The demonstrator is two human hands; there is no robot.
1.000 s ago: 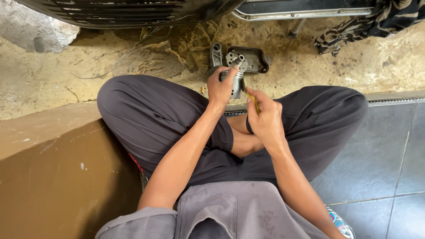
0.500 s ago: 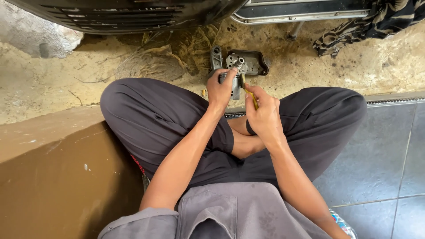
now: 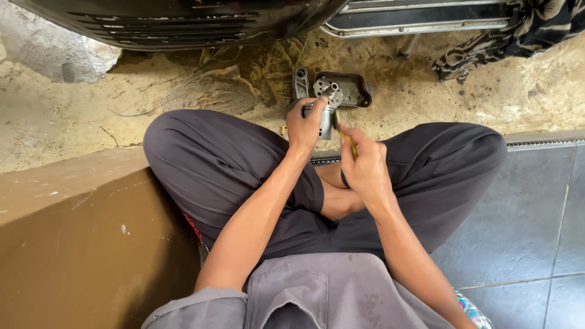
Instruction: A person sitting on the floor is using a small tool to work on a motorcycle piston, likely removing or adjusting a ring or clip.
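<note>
From the head camera I look straight down on crossed legs in dark grey trousers (image 3: 231, 176), with both bare forearms reaching toward twelve o'clock. The left hand (image 3: 306, 125) is wrapped around a small grey metal cylinder part (image 3: 327, 119), fingers curled shut on its body, holding it upright just past the knees. The right hand (image 3: 365, 167) sits at about four o'clock from that part, fingers pinched closed on a thin yellowish tool (image 3: 347, 139) whose tip points up toward the metal piece; I cannot tell whether the tip touches it.

Just beyond the part, at twelve o'clock, a dark rounded-rectangle metal cover (image 3: 350, 91) lies on the sandy ground (image 3: 73, 128), with a round drilled plate (image 3: 326, 86) showing at its left end. A flat dark bracket (image 3: 300, 82) stands just beside it at nine o'clock.

I see no package or sign with anything readable. The only patterned item is a colourful scrap (image 3: 472, 311) at five o'clock, cut off by the lower edge and half hidden by the right arm, so I cannot say what it is.

Along the top edge a dark slatted vehicle body (image 3: 183, 21) and a chrome-edged step (image 3: 420, 18) are cropped. A dark patterned cloth (image 3: 518, 33) hangs at one o'clock. A grey stone (image 3: 55, 52) lies at ten o'clock. Grey tiles (image 3: 530, 219) fill the three o'clock side, a brown slab (image 3: 79, 244) the eight o'clock side. The lower half of the cylinder is hidden behind the left fingers.
</note>
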